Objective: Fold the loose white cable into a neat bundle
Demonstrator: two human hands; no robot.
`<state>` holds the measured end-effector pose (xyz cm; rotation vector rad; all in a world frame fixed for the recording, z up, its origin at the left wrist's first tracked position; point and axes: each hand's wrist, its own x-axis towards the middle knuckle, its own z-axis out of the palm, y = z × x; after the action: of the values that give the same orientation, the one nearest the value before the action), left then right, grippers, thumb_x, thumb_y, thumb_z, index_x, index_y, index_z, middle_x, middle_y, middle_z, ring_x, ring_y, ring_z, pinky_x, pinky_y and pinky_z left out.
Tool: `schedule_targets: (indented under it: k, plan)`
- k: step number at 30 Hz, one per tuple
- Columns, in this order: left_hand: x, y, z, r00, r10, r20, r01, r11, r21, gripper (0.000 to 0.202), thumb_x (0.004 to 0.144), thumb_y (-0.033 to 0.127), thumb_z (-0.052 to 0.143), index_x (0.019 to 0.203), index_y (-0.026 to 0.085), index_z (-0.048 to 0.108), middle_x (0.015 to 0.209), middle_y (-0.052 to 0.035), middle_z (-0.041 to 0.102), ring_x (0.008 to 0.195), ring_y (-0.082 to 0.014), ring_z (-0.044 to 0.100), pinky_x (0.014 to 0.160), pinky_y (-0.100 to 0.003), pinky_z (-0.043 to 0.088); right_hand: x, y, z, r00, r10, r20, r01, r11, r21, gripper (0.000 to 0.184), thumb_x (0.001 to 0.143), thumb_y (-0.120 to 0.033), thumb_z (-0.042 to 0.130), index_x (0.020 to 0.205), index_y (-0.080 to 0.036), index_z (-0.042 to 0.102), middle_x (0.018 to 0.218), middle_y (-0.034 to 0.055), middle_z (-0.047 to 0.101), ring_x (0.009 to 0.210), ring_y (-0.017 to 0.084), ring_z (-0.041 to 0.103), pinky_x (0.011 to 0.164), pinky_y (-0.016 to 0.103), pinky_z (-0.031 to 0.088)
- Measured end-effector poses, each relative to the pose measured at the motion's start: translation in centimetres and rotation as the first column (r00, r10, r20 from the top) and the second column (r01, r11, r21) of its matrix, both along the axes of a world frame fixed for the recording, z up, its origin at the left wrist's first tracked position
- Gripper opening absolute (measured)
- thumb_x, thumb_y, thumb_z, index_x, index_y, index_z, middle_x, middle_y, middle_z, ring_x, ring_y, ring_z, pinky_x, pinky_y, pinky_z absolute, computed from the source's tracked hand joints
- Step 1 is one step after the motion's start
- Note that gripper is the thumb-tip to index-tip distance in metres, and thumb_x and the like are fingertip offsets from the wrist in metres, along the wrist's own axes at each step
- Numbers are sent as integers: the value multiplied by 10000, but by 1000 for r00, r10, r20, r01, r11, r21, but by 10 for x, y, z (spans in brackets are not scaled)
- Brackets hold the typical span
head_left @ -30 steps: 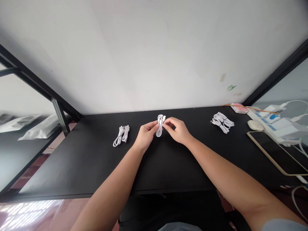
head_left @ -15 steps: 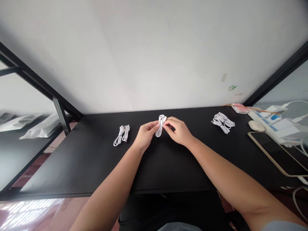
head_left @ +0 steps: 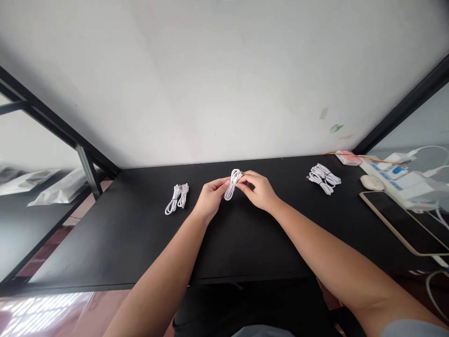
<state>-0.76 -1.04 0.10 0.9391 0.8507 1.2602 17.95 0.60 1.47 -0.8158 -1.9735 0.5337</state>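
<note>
A coiled white cable [head_left: 231, 185] is held up between both hands above the black table [head_left: 231, 248]. My left hand [head_left: 211, 199] pinches its left side between thumb and fingers. My right hand [head_left: 257, 188] grips its right side near the upper end, thumb and forefinger together. Left of the hands lies a pair of bundled white cables [head_left: 177, 198], bound with a dark tie. Farther to the right rests another group of bundled white cables [head_left: 323, 178], also tied dark. The fingertips partly cover the held cable.
On the right are a white mouse [head_left: 372, 183], a phone [head_left: 403, 220] and a power strip [head_left: 386, 174] with plugged-in chargers. A small pink-and-white box [head_left: 348, 158] sits by the wall. Plastic bags [head_left: 59, 188] lie on a surface at the left, beyond a black metal frame [head_left: 89, 171].
The held cable has turned slightly, its lower end swinging a little to the left. Both hands keep their hold and have barely moved. The other cable bundles stay where they were.
</note>
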Motion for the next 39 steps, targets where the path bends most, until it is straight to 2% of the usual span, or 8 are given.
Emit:
schedule_targets:
  k: [3, 7, 11, 14, 18, 26, 39]
  plan:
    - [-2, -1, 3, 997, -53, 49, 56, 996, -69, 323, 758, 321, 834, 1019, 133, 798, 898, -84, 767, 761, -129, 657, 744, -253, 500, -2, -2, 1, 1000, 7, -11, -7, 1000, 7, 79, 937, -197, 622, 882, -225, 672, 1018, 47, 685, 818, 162, 637, 734, 314, 533]
    - [-6, -2, 6, 984, -119, 131, 136, 983, -126, 291, 769, 280, 827, 1009, 118, 792, 873, -82, 749, 748, -117, 652, 748, -244, 507, -3, -4, 2, 1000, 19, -22, -18, 1000, 13, 73, 935, -190, 618, 884, -226, 657, 1020, 49, 676, 801, 161, 627, 738, 323, 534]
    - [-5, -3, 6, 984, -108, 139, 128, 981, -145, 304, 758, 265, 834, 1016, 114, 784, 869, -81, 745, 755, -117, 661, 735, -235, 511, -4, -5, 2, 999, 31, -19, -31, 999, 7, 78, 938, -182, 607, 882, -224, 644, 1009, 47, 660, 800, 158, 615, 736, 317, 527]
    - [-2, -3, 5, 995, -50, 88, 62, 989, -135, 321, 738, 289, 848, 1003, 122, 779, 864, -76, 749, 743, -120, 668, 722, -238, 515, -4, -5, 2, 999, 33, -1, -33, 999, -4, 97, 946, -182, 593, 870, -221, 640, 970, 44, 650, 798, 158, 608, 735, 316, 520]
    - [0, -4, 3, 998, 20, -56, -24, 997, -69, 342, 755, 347, 831, 1012, 130, 775, 866, -86, 760, 755, -145, 686, 727, -264, 526, -3, -4, 0, 999, 23, 31, -23, 1000, -12, 103, 946, -181, 591, 871, -219, 651, 949, 45, 640, 804, 162, 604, 729, 315, 510]
    - [4, -6, 6, 952, 67, -300, -60, 998, 31, 377, 798, 458, 768, 1001, 140, 787, 841, -96, 767, 782, -198, 706, 738, -314, 533, -4, -4, -1, 993, 0, 115, 1, 1000, -8, 107, 936, -159, 585, 858, -214, 634, 946, 47, 640, 799, 169, 597, 723, 313, 489]
    - [4, -5, 4, 946, 93, -310, -87, 996, 35, 373, 742, 460, 824, 928, 138, 798, 795, -94, 763, 731, -194, 694, 709, -315, 527, -8, -8, -1, 980, -36, 198, 25, 998, 56, 117, 948, -172, 564, 854, -216, 617, 963, 62, 659, 864, 199, 623, 772, 342, 501]
